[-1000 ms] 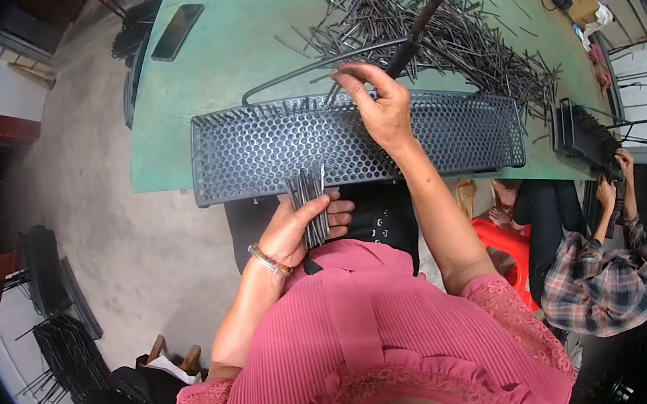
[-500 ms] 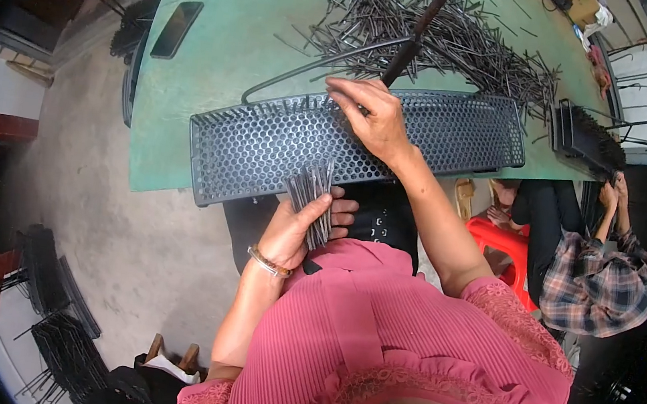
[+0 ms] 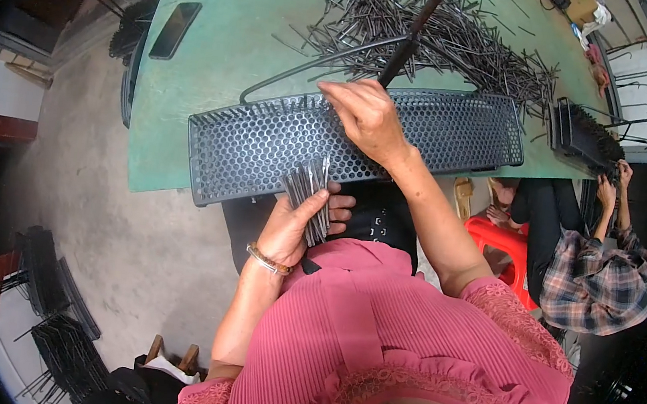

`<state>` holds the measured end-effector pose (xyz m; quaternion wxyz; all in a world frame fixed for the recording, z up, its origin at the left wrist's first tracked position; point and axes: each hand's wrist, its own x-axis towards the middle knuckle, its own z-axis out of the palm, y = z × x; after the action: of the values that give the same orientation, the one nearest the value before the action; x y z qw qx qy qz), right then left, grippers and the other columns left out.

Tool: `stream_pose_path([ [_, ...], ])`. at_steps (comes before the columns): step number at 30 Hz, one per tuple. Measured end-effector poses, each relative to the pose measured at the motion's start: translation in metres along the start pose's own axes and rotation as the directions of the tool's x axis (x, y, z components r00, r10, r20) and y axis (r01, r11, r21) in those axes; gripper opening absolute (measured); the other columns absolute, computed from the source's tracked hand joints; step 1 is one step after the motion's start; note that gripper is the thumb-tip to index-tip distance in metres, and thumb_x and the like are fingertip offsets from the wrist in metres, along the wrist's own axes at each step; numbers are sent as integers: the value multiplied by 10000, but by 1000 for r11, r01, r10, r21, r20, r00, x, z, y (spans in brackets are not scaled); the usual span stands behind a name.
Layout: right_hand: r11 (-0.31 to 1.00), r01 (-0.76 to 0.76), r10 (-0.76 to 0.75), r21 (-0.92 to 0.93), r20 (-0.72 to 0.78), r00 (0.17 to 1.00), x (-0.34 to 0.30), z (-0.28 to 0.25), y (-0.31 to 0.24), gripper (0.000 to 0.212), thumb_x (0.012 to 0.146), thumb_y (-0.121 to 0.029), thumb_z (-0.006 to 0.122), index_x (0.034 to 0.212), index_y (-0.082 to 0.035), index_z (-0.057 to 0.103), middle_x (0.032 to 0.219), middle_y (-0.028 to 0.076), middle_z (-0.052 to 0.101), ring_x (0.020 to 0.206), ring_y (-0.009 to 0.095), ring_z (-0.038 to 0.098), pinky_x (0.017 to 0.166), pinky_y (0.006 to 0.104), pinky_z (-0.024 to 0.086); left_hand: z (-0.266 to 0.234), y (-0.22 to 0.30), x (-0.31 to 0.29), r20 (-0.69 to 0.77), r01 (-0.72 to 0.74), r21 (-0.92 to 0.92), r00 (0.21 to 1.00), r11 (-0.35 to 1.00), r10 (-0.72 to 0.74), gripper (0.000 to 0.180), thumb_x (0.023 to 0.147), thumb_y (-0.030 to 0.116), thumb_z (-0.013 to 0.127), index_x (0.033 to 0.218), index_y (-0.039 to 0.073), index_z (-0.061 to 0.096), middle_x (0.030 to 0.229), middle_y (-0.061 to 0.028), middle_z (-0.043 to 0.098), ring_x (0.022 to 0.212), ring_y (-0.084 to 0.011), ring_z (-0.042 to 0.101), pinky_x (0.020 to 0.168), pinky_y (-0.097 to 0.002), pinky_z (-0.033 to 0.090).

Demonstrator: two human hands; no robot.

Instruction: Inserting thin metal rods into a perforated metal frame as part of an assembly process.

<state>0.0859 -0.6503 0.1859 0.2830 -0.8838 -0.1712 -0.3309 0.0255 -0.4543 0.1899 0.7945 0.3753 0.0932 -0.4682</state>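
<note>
Left grip (image 3: 288, 223) clamps rods (image 3: 304, 181); right grip (image 3: 373, 123), closure unclear, has edged left over tray (image 3: 249, 148).

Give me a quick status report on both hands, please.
Left hand gripping thin dark rods. Right hand over perforated tray, grip unclear. Dark bar just beyond right hand.

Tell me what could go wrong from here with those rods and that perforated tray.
The thin dark rods are fanned unevenly in the left grip, so one might slip out.

The perforated black tray juts past the near edge of the green table, so pressing there might tip or shift it.

The right grip is close to the short upright rods along the tray's far side, so a brush could knock some askew.
</note>
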Motion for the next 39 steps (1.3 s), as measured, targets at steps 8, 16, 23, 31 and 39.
stream_pose_path([
  [8,984,-176,178,36,-84,980,-6,3,-3,203,761,-37,629,963,-22,636,843,91,658,765,229,615,731,314,452,1,-3,0,-27,5,-12,1000,1000,-5,299,886,151,535,1094,-58,483,989,-210,608,819,-222,629,690,-321,546],
  [16,991,-137,135,-15,-92,987,-7,-3,-11,200,757,-87,649,946,-21,642,835,105,642,750,253,604,690,311,460,2,-5,0,-34,42,13,999,999,-42,270,896,154,523,1074,-48,504,999,-206,608,834,-222,626,700,-323,543],
  [23,419,-820,566,389,594,571,-15,-33,-52,318,767,-255,686,899,33,652,727,84,641,659,85,560,592,251,462,12,5,1,-28,-79,92,996,993,82,264,898,131,519,1094,-44,497,986,-188,618,832,-216,634,709,-306,544],
  [31,201,-846,523,494,676,519,-25,-35,-44,237,833,-172,629,945,37,632,809,12,619,732,54,528,654,211,444,14,3,4,-27,-97,72,995,993,100,293,908,139,498,1130,-51,501,1010,-179,615,867,-219,629,719,-312,543],
  [39,265,-848,570,459,635,522,-27,-36,-43,211,832,-143,624,955,28,629,830,27,630,782,74,563,703,219,461,18,1,7,-106,-116,213,984,970,141,298,914,143,485,1135,-55,505,1018,-171,614,870,-219,629,724,-317,545],
])
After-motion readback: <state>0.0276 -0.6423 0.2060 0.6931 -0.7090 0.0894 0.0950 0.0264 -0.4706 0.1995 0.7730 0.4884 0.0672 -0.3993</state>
